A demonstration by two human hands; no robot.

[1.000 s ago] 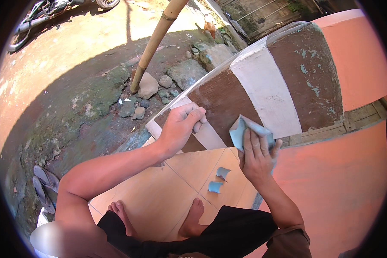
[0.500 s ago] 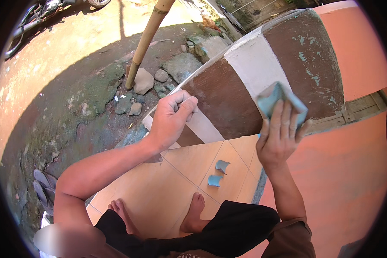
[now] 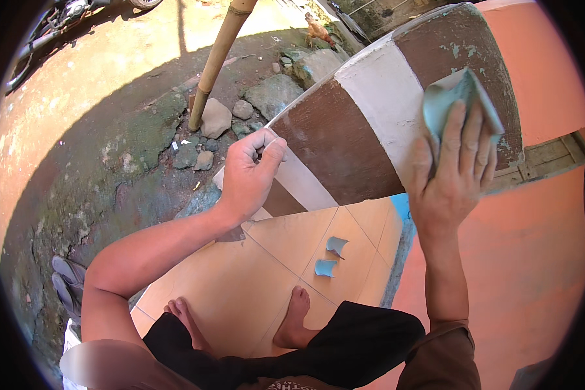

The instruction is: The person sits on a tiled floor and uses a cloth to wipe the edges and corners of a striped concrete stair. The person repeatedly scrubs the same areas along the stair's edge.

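My right hand (image 3: pixel 454 175) presses a folded light blue abrasive sheet (image 3: pixel 451 97) against a low curved wall (image 3: pixel 335 143) painted in brown and white bands, over the right-hand brown band, where pale blue patches show through. Its fingers are held together on the sheet. My left hand (image 3: pixel 250 172) is curled closed at the wall's near left upper edge; whether anything is inside it I cannot tell. Two curled light blue scraps (image 3: pixel 336 246) lie below on the tiled floor (image 3: pixel 266 279) beside my bare feet (image 3: pixel 291 318).
A bamboo pole (image 3: pixel 218 58) stands among stones (image 3: pixel 216 119) beyond the wall, with a chicken (image 3: pixel 318 29) behind. A motorbike (image 3: pixel 58 29) is at top left, grey sandals (image 3: pixel 68 286) at lower left. Salmon-painted surfaces (image 3: pixel 513 279) fill the right side.
My right hand has moved up and rightward with the sheet, from the middle brown band across the white band onto the right brown band. My left hand has shifted slightly up and left in view.
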